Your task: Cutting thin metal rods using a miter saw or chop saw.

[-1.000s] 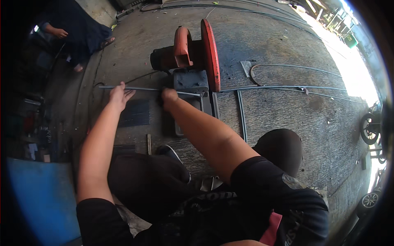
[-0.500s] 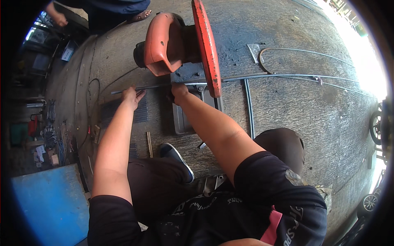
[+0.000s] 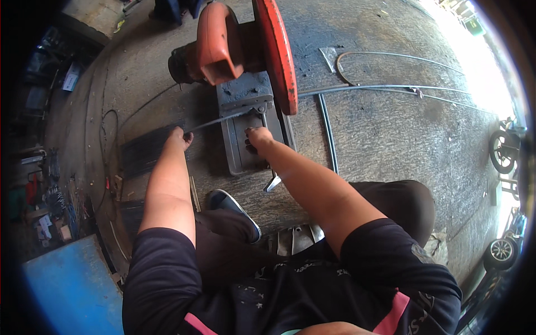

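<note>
An orange cut-off saw [image 3: 220, 42] with a round blade guard [image 3: 279, 56] stands in front of me on a grey metal base [image 3: 239, 159]. My left hand [image 3: 180, 138], left of the base, has its fingers closed around a thin metal rod [image 3: 215, 121]. The rod slants up to the right, its far end by the saw's clamp [image 3: 261, 110]. Over the base, beside the clamp screw, my right hand [image 3: 258, 139] has its fingers curled; anything inside them is hidden. A crank handle [image 3: 272, 183] sits at the screw's near end.
Long metal rods [image 3: 385, 88] run right from behind the guard, with two more [image 3: 328, 134] lying toward me. Dark strips [image 3: 148, 148] lie left on the floor. A blue panel [image 3: 72, 285] is at lower left, a cable [image 3: 106, 120] above it. Wheels [image 3: 502, 251] stand far right.
My right hand has come away from the rod at the clamp, toward me. The rod's left part now slants more. The person at the back has moved mostly out of view.
</note>
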Demonstrator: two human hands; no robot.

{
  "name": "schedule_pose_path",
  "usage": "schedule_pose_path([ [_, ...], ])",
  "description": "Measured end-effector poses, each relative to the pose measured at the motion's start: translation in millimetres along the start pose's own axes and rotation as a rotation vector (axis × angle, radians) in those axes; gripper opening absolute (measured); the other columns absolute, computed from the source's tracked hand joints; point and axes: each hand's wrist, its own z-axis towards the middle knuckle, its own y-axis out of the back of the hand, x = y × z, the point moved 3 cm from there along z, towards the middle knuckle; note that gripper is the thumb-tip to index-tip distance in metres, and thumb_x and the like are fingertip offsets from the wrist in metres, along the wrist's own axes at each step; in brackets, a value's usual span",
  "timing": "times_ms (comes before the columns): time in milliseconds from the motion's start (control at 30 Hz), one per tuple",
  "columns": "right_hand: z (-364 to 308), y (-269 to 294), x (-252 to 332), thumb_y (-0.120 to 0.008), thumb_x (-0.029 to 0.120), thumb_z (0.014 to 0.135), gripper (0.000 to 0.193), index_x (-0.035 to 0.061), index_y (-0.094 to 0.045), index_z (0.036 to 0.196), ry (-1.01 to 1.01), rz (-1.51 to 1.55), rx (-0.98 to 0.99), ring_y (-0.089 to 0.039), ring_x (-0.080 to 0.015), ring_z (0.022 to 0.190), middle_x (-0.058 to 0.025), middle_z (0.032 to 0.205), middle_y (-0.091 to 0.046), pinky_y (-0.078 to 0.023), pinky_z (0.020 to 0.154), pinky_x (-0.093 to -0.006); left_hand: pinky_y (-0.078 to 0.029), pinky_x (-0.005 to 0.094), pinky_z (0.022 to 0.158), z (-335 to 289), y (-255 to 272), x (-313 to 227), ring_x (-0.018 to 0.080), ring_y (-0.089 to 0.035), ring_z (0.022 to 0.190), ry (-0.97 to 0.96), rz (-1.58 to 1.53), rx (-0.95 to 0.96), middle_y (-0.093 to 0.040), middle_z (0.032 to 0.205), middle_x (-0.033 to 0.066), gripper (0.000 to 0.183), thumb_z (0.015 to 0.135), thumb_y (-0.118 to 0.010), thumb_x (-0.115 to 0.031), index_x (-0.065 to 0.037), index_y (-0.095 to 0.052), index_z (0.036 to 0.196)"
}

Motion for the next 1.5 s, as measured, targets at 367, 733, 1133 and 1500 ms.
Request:
schedule_pose_path([
  [367, -5.9, 31.0, -10.7, -0.059, 0.022, 0.088, 0.027, 0.0003, -0.061, 0.105, 0.126, -0.076, 0.01, -0.059, -0.0172, 0.069, -0.0092, 0.084, -0.063, -0.048, 0.057, -0.0324, -0.055, 0.047, 0.087, -21.3, -53.2, 0.3, 0.0333, -0.059, 0.103, -0.061, -0.372, -0.13, -0.057, 0.112, 0.0202, 0.027, 0.093, -0.044, -0.003, 0.0, -0.05, 0.119],
  [733, 15.9, 51.0, 11.6, -0.06, 0.025, 0.088, 0.021, 0.0067, -0.059, 0.096, 0.184, 0.106, -0.095, -0.057, -0.0186, 0.06, -0.0062, 0.073, -0.059, -0.048, 0.056, -0.0338, -0.051, 0.0434, 0.084, -37.1, -55.4, 13.1, 0.0298, -0.058, 0.105, -0.048, -0.252, -0.273, -0.058, 0.114, 0.0141, 0.027, 0.092, -0.045, -0.01, -0.004, -0.053, 0.117],
  [1133, 49.6, 77.0, 9.5, -0.069, 0.033, 0.078, 0.04, 0.0029, -0.061, 0.104, 0.284, 0.301, -0.176, -0.06, -0.0195, 0.068, -0.0085, 0.084, -0.062, -0.048, 0.055, -0.0327, -0.044, 0.0393, 0.084, 10.0, -66.1, 32.2, 0.0233, -0.054, 0.103, 0.17, -0.34, -0.121, -0.055, 0.121, 0.0028, 0.028, 0.096, -0.042, -0.025, -0.014, -0.049, 0.121],
  [1500, 74.0, 76.5, -4.3, -0.068, 0.017, 0.078, 0.04, 0.0058, -0.054, 0.115, 0.959, 0.208, 0.083, -0.062, -0.0274, 0.088, -0.0115, 0.094, -0.063, -0.049, 0.075, -0.0353, -0.049, 0.032, 0.083, -34.7, -117.6, 59.0, 0.0233, -0.054, 0.104, -0.063, -0.323, -0.154, -0.053, 0.122, 0.0103, 0.029, 0.095, -0.044, -0.021, -0.013, -0.052, 0.121],
])
